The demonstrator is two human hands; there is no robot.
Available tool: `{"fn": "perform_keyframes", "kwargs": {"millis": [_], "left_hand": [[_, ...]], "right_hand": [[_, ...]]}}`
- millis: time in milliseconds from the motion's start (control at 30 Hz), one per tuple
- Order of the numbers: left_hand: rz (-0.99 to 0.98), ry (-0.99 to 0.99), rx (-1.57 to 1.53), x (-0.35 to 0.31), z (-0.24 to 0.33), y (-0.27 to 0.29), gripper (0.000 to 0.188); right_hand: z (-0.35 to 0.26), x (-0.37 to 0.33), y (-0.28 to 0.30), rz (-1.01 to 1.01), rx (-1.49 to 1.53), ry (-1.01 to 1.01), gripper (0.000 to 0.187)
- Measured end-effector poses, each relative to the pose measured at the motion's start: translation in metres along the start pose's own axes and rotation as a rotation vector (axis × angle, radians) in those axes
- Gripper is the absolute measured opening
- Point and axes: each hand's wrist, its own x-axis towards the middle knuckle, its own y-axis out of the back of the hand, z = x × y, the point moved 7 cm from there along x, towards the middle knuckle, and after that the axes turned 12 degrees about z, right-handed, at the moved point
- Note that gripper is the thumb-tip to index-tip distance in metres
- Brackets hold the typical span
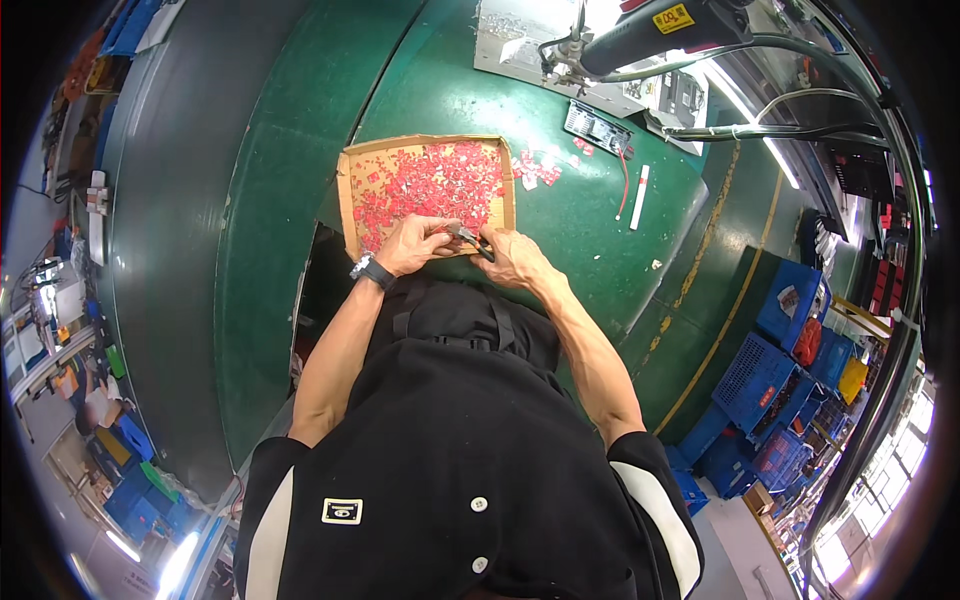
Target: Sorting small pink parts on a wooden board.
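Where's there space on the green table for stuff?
Right of the cardboard box, before the white strip, the green table is mostly bare. So is the green stretch between the box and long grey surface. It's crowded in the box, with red bits, and around the left hand and right hand; scraps lie beside the box's right wall.

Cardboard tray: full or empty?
Partly full. Small red pieces lie scattered across the cardboard tray, thickest near the middle, while its bare brown bottom shows between them toward the left side.
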Motion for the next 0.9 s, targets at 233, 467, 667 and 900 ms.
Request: {"fn": "perform_keyframes", "kwargs": {"millis": [233,467,667,900], "left_hand": [[-0.042,0.02,0.143,-0.005,0.012,-0.008,0.035],[-0.125,0.03,0.214,-0.006,0.011,-0.009,0.036],[-0.196,0.111,0.037,-0.01,0.007,-0.011,0.038],[-0.215,0.21,-0.047,-0.012,-0.006,-0.011,0.031]], "right_hand": [[0.005,-0.008,-0.005,0.0,0.012,0.003,0.039],[0.003,-0.012,-0.004,0.007,0.024,0.037,0.037],[0.003,-0.013,-0.006,0.015,0.091,0.058,0.037],[-0.003,-0.021,-0.01,0.039,0.064,0.089,0.034]]}}
